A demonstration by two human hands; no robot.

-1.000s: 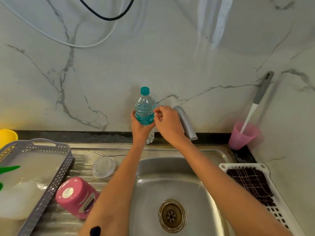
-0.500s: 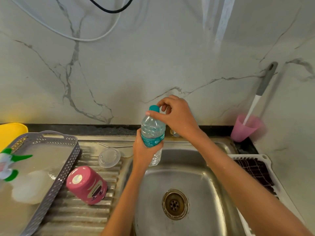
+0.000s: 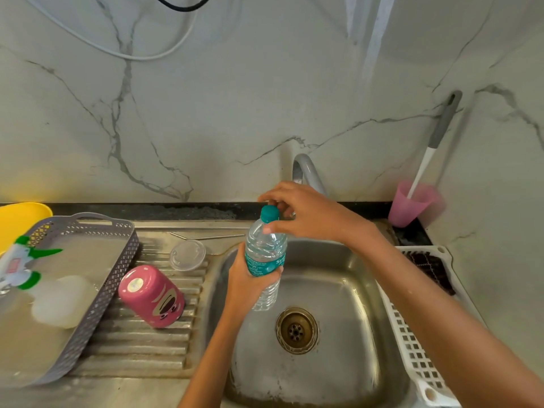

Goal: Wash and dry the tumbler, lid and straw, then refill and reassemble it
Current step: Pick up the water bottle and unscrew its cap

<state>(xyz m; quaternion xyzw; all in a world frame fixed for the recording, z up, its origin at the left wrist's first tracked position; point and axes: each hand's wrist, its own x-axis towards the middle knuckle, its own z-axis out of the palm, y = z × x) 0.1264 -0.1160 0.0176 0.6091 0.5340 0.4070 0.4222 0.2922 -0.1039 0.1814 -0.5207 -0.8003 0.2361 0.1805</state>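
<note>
While left hand [image 3: 245, 282] grips bottle [image 3: 266, 248], right fingers [image 3: 273, 194] round cap [image 3: 269, 212]

The marble wall [image 3: 235, 113] is off-white with grey veins, above a dull steel sink [image 3: 338, 284] with a brassy drain [image 3: 296, 330]. The water bottle [image 3: 265, 248] is clear with a teal cap [image 3: 269, 213] and teal label [image 3: 263, 264]. The tumbler [image 3: 153, 295] is pink with a darker cartoon face and a white sticker on its base, beside a clear lid [image 3: 187, 255] and silver straw [image 3: 206, 237]. A grey perforated basket [image 3: 117, 278] holds a white-and-green spray bottle [image 3: 17, 260], a pink cup [image 3: 412, 204] holds a grey-and-white brush [image 3: 444, 122], and a white lattice tray [image 3: 412, 348] carries a dark brown checked cloth [image 3: 429, 269].
</note>
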